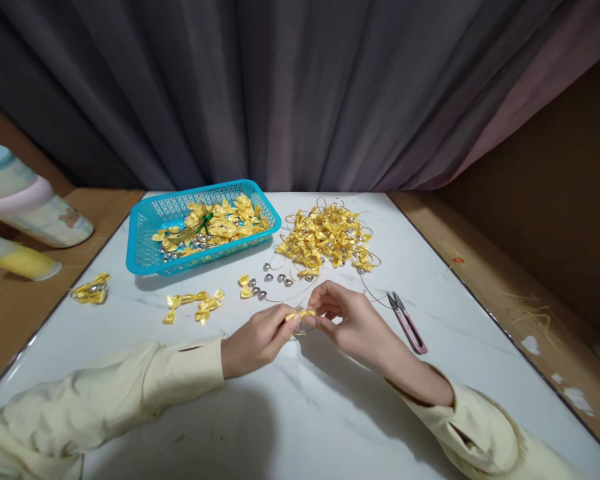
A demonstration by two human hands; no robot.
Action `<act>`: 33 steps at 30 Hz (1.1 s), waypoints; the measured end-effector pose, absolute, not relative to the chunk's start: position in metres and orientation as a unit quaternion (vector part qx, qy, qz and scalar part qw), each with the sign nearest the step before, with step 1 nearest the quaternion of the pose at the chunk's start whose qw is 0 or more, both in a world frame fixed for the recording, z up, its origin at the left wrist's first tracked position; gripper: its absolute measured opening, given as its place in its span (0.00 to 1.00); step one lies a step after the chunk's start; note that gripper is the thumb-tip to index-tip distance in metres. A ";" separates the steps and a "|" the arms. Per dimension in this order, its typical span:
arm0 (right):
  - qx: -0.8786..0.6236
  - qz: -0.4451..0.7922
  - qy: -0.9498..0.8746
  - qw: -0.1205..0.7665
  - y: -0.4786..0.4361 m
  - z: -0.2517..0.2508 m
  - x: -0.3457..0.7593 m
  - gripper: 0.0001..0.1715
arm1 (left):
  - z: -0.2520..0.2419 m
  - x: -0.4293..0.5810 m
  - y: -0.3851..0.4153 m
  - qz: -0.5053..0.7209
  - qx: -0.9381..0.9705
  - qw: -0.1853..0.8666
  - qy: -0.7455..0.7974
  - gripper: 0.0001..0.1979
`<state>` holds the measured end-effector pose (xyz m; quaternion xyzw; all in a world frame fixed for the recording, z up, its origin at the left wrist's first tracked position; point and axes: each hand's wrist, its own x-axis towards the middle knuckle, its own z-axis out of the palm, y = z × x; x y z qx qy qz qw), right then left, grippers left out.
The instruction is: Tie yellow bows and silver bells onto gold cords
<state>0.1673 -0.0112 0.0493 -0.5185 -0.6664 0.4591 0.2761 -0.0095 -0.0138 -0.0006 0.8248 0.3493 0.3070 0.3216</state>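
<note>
My left hand (257, 340) and my right hand (353, 323) meet over the middle of the white marble table (300, 413). Both pinch one small yellow ribbon bow (300, 315) between fingertips, just above the tabletop. A thin gold cord (280, 300) runs from the bow toward several small silver beads (275, 278) and another yellow bow (245, 286) lying just beyond my hands.
A blue plastic basket (150, 230) with yellow bows and beads stands at the back left. A heap of yellow bows on cords (327, 240) lies behind my hands. Pink thread snips (407, 322) rest to the right. Loose bows (193, 305) and a bundle (91, 289) lie left.
</note>
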 end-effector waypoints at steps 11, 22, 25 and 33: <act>-0.476 0.618 -0.577 0.242 0.000 0.056 0.174 0.17 | 0.004 -0.011 -0.012 0.300 0.806 0.380 0.340 0.09; -0.428 0.705 -0.507 0.250 0.005 0.046 0.175 0.20 | 0.005 -0.012 -0.009 0.295 0.787 0.428 0.334 0.12; -0.427 0.704 -0.501 0.265 0.004 0.046 0.175 0.18 | 0.005 -0.012 -0.009 0.293 0.774 0.445 0.341 0.13; -0.438 0.703 -0.485 0.280 0.001 0.046 0.173 0.13 | 0.006 -0.012 -0.009 0.301 0.755 0.476 0.335 0.15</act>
